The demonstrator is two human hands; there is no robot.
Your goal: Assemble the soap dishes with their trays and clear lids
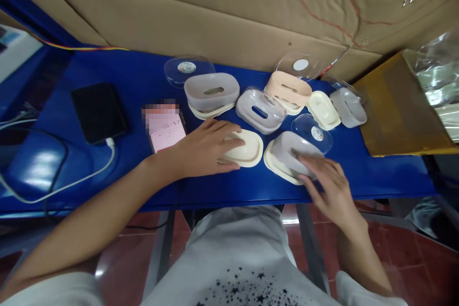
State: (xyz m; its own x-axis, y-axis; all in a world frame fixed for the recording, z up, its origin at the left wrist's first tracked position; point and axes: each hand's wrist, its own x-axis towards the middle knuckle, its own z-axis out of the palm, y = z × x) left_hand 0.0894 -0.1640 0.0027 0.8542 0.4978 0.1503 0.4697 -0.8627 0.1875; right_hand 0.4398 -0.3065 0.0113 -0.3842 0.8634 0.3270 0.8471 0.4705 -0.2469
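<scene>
My left hand [206, 148] rests with spread fingers on a cream oval tray [251, 149] lying flat on the blue table. Over to the right, my right hand [328, 184] has its fingers at the rim of a grey oval box [289, 147], thumb low on its near side. That box sits tilted on a cream base [277, 168]. A clear lid [304, 129] with a round sticker lies behind it. Between and beyond my hands is another grey slotted box [256, 117] with a clear cover. The fingertips of my right hand are partly hidden.
Farther back stand a grey slotted box [193, 90], a peach one [303, 90] and a cream tray [324, 112]. Left lie a phone [163, 136] and a black device [96, 112] with a white cable. A cardboard box [398, 110] borders the right.
</scene>
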